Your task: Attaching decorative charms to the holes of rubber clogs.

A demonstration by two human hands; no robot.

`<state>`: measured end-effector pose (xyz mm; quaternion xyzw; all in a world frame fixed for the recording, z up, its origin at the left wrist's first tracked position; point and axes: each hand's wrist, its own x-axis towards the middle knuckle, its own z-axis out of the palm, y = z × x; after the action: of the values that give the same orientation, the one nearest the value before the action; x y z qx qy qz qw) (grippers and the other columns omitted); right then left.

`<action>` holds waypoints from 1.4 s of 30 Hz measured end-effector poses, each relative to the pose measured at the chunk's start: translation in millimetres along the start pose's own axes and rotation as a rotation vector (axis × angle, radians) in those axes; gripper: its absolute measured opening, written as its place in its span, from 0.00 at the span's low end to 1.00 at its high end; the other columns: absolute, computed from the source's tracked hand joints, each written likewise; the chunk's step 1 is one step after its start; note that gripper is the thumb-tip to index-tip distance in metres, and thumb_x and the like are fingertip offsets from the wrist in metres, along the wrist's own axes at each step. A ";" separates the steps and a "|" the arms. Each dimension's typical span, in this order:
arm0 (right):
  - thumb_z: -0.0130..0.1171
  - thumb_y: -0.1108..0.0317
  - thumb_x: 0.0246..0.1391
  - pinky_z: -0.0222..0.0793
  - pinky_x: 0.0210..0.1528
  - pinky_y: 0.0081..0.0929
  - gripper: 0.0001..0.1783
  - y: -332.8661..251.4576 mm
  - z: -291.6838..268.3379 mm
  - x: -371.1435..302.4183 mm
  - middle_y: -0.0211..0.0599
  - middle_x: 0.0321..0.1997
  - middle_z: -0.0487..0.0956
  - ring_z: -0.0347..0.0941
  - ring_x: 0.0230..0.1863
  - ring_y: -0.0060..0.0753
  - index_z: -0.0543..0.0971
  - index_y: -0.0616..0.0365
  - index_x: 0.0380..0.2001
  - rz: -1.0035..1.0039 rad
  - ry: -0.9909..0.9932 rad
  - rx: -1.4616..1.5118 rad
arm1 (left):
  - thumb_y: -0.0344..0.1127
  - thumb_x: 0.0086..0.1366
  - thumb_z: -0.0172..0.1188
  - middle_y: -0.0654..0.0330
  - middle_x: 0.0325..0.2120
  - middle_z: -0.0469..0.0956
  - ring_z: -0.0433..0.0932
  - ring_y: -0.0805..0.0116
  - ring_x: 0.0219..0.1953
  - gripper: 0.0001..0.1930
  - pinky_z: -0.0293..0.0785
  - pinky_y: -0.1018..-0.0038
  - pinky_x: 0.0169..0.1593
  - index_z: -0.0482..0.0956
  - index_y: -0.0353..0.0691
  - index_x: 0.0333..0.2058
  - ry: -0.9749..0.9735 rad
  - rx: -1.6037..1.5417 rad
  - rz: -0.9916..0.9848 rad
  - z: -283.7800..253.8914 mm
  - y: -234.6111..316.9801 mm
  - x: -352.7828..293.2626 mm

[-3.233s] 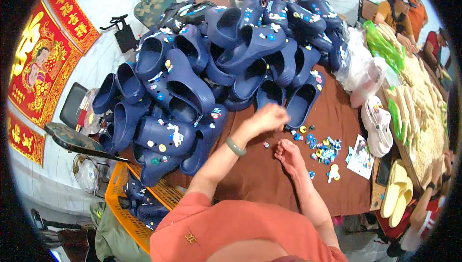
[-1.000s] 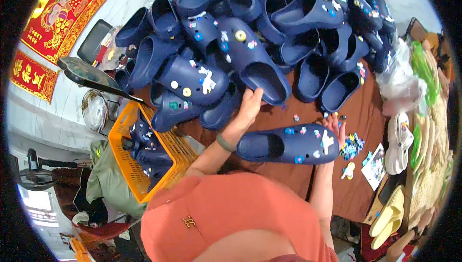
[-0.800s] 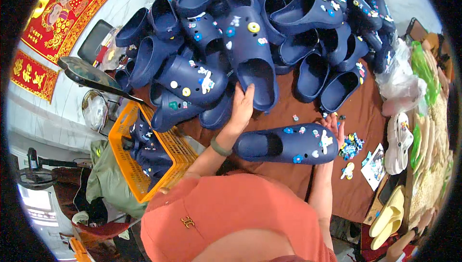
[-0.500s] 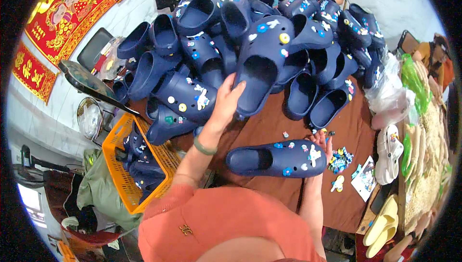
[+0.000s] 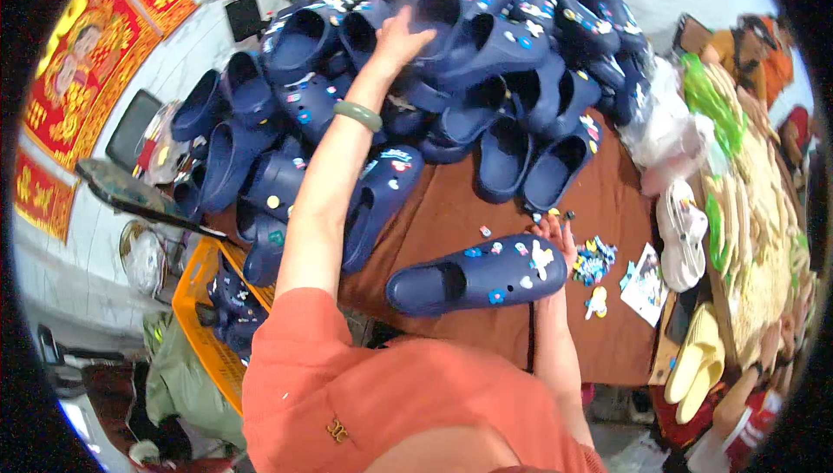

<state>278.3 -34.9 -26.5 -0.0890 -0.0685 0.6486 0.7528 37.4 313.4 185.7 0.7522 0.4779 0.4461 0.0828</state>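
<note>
My left hand (image 5: 401, 39) reaches into the far pile of navy clogs, closed on the edge of one navy clog (image 5: 436, 17), which is smeared by motion. Thumb and forefinger show at its side; the other fingers are hidden. In front of me a navy clog (image 5: 464, 286) lies sideways, with blue, pink and white charms on its toe part. Beside that toe is my right hand (image 5: 554, 239), its fingers slightly bent and apart. The wrist passes behind the toe. Small loose charms (image 5: 542, 215) lie at the fingertips. Another decorated clog (image 5: 386, 200) rests left of the table's middle.
A brown cloth (image 5: 599, 343) covers the table. Right of my hand are a heap of charms (image 5: 595, 258) and a picture card (image 5: 644, 286). White clogs (image 5: 681, 239) and yellow slippers (image 5: 697, 364) stand farther right. A yellow crate (image 5: 204, 308) holds clogs at left.
My left arm has stretched away from me toward the back of the pile. A clog now shows left of the table's middle. My right hand and the clog beside it have hardly moved.
</note>
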 end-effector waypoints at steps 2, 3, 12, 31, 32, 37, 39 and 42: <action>0.51 0.51 0.60 0.69 0.43 0.30 0.21 -2.3 -3.0 2.6 0.32 0.37 0.77 0.70 0.38 0.29 0.77 0.59 0.42 -0.019 0.104 -0.071 | 0.49 0.47 0.68 0.41 0.50 0.71 0.70 0.48 0.52 0.44 0.65 0.59 0.56 0.61 0.34 0.59 -0.066 0.176 -0.011 16.7 -6.2 -3.4; 0.51 0.51 0.60 0.70 0.42 0.29 0.21 -5.7 -2.2 1.7 0.32 0.37 0.77 0.71 0.38 0.29 0.76 0.59 0.44 -0.034 0.179 -0.106 | 0.54 0.46 0.66 0.40 0.49 0.71 0.70 0.43 0.51 0.44 0.66 0.53 0.54 0.62 0.37 0.59 -0.066 0.373 -0.026 20.8 14.8 -11.3; 0.60 0.66 0.55 0.70 0.29 0.17 0.10 -14.6 -9.2 15.0 0.24 0.29 0.73 0.70 0.31 0.18 0.74 0.54 0.39 -0.079 0.102 -0.125 | 0.38 0.63 0.53 0.54 0.29 0.78 0.78 0.62 0.32 0.11 0.72 0.70 0.36 0.79 0.37 0.36 -1.118 -0.350 0.251 -60.6 114.9 -227.4; 0.52 0.56 0.58 0.64 0.56 0.33 0.21 -15.0 30.7 -20.5 0.48 0.49 0.76 0.71 0.53 0.47 0.77 0.63 0.45 -0.195 0.093 -1.789 | 0.31 0.55 0.62 0.58 0.47 0.76 0.72 0.67 0.52 0.18 0.63 0.72 0.58 0.77 0.34 0.46 -0.927 -1.090 -0.699 3.2 104.4 -371.4; 0.54 0.56 0.57 0.64 0.55 0.35 0.20 0.3 35.5 -27.6 0.47 0.49 0.76 0.70 0.53 0.47 0.76 0.63 0.43 -0.361 0.084 -1.999 | 0.30 0.54 0.62 0.58 0.47 0.76 0.72 0.68 0.51 0.18 0.63 0.73 0.57 0.77 0.35 0.45 -0.908 -1.085 -0.705 3.1 102.5 -374.4; 0.60 0.62 0.51 0.67 0.50 0.38 0.15 21.1 44.3 -34.9 0.44 0.41 0.74 0.69 0.47 0.48 0.76 0.62 0.35 -0.781 0.057 -2.242 | 0.29 0.53 0.62 0.59 0.46 0.76 0.73 0.69 0.50 0.18 0.64 0.74 0.57 0.76 0.36 0.45 -0.977 -1.128 -0.826 3.3 95.4 -375.2; 0.62 0.63 0.49 0.67 0.44 0.39 0.13 21.4 48.9 -36.4 0.43 0.37 0.73 0.68 0.43 0.47 0.74 0.61 0.31 -0.762 0.006 -2.285 | 0.28 0.52 0.62 0.59 0.45 0.76 0.73 0.69 0.50 0.19 0.64 0.74 0.57 0.76 0.36 0.45 -0.925 -1.076 -0.582 4.1 94.6 -377.7; 0.62 0.58 0.50 0.66 0.35 0.40 0.15 16.8 53.1 -26.6 0.44 0.31 0.73 0.70 0.36 0.47 0.73 0.59 0.26 -0.723 0.016 -2.392 | 0.28 0.52 0.62 0.59 0.45 0.75 0.73 0.69 0.49 0.18 0.64 0.74 0.57 0.77 0.36 0.44 -0.902 -1.143 -0.870 -5.0 113.8 -370.8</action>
<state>246.6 -56.4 21.9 -0.6970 -0.6305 -0.0646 0.3354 53.2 -42.3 31.9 0.4499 0.3468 0.2047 0.7971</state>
